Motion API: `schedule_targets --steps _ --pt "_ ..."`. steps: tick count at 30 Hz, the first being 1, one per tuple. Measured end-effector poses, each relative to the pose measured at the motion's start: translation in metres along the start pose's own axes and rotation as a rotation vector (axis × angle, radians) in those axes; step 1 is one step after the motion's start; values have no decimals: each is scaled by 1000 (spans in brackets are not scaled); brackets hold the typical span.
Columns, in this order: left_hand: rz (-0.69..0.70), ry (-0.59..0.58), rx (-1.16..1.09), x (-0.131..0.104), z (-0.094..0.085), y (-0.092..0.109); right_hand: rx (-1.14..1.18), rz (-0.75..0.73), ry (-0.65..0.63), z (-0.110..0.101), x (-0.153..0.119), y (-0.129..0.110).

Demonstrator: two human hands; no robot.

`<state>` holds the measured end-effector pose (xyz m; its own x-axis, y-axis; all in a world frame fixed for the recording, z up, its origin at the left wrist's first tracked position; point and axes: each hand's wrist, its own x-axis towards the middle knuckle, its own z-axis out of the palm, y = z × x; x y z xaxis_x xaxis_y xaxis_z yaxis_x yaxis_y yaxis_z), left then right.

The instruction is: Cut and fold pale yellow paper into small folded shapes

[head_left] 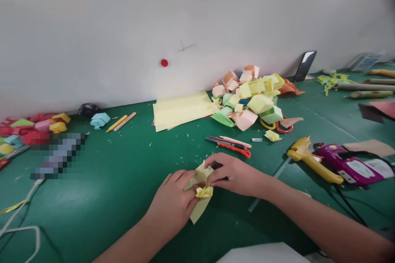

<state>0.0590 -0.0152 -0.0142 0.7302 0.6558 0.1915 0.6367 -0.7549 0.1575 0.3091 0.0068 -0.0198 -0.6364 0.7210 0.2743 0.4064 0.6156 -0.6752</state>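
Low in the middle of the head view, a pale yellow paper strip (pixel 200 211) lies slanted between my hands, its upper end curling up. A small folded piece of brighter yellow paper (pixel 205 192) sits against it. My left hand (pixel 174 198) is closed around the strip's left side, fingertips by the folded piece. From the right, my right hand (pixel 232 174) pinches the strip's upper part with thumb and fingers. The fingers partly hide where strip and folded piece meet. Just beyond lies a red and black utility knife (pixel 233 146).
A heap of folded paper shapes (pixel 247 96) stands at the white partition (pixel 108 45), beside yellow sheets (pixel 182 111). Right are a yellow glue gun (pixel 314 161) and a purple power strip (pixel 354 166). A blurred-out device (pixel 60 157) with a white cable lies left.
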Motion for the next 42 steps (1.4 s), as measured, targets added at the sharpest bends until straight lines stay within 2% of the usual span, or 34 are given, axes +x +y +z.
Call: schedule_targets --steps 5,12,18,21,25,31,36,40,42 --pt "-34 -15 -122 1 4 -3 275 1 55 16 1 -22" --pt "-109 55 -158 3 10 -1 206 103 65 31 4 -25" --pt "-227 13 -163 6 -3 3 219 112 112 30 7 -24" --pt "-303 14 -176 2 -5 3 353 236 187 29 8 -21" --pt "-277 -21 -218 -3 -1 1 638 361 314 25 12 -16" --pt "-128 25 -330 -7 4 2 1178 579 415 23 14 -22" --pt "67 132 -274 -6 11 5 1427 598 409 30 15 -30" --pt "368 275 -149 -1 18 13 1526 637 305 43 14 -39" --pt "462 337 -112 0 17 18 1566 670 230 49 11 -46"
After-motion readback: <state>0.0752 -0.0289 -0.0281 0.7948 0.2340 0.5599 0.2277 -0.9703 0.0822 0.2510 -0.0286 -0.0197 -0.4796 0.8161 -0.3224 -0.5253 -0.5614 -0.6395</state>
